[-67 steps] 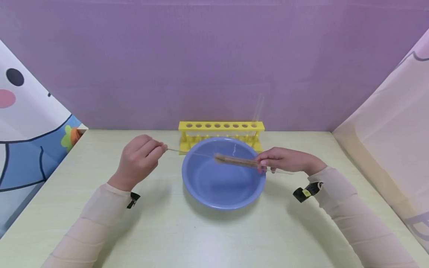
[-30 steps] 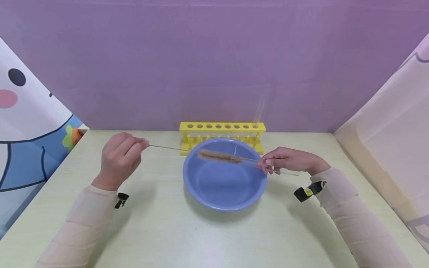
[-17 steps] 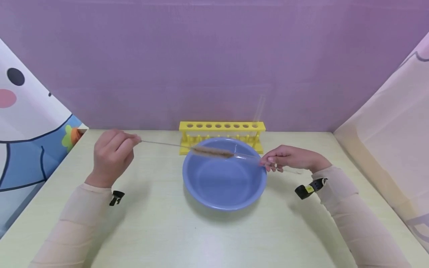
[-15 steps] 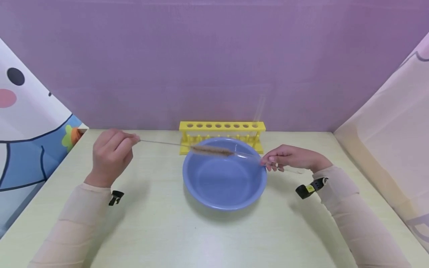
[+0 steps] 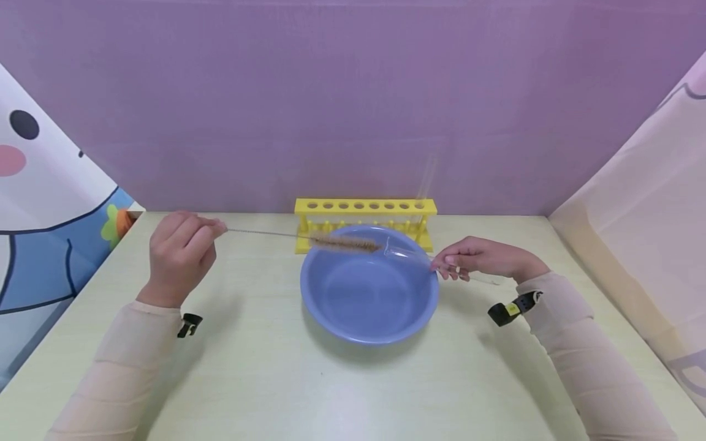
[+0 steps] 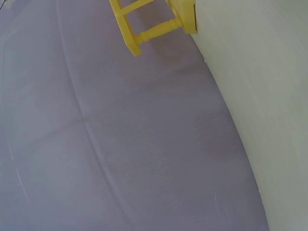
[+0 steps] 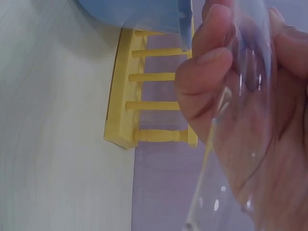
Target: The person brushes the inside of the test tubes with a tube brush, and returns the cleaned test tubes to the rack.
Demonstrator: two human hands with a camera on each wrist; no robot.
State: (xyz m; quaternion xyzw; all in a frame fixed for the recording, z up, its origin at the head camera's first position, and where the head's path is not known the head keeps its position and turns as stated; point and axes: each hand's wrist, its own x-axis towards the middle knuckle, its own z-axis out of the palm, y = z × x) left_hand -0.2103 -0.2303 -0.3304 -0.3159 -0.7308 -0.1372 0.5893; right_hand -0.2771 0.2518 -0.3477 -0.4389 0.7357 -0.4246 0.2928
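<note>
My left hand (image 5: 183,254) pinches the end of the thin wire handle of a test tube brush (image 5: 344,243). The brown bristles lie nearly level above the back of a blue basin (image 5: 369,300). On the other side my right hand (image 5: 485,258) holds a clear glass test tube (image 5: 405,253), its mouth pointing left at the brush. The bristle tip is right by the tube's mouth; whether they touch, I cannot tell. In the right wrist view, fingers (image 7: 204,72) curl round the test tube (image 7: 252,96). Neither the left hand nor the brush can be made out clearly in the left wrist view.
A yellow test tube rack (image 5: 364,207) stands behind the basin, against a purple backdrop (image 5: 353,104). Another clear test tube (image 5: 426,177) stands in its rightmost hole. All this is on a pale wooden table (image 5: 265,380). Printed cloth hangs on both sides.
My left hand has moved left and slightly back, drawing the brush out of the test tube; the bristles were inside it at first. The right hand has shifted only slightly right.
</note>
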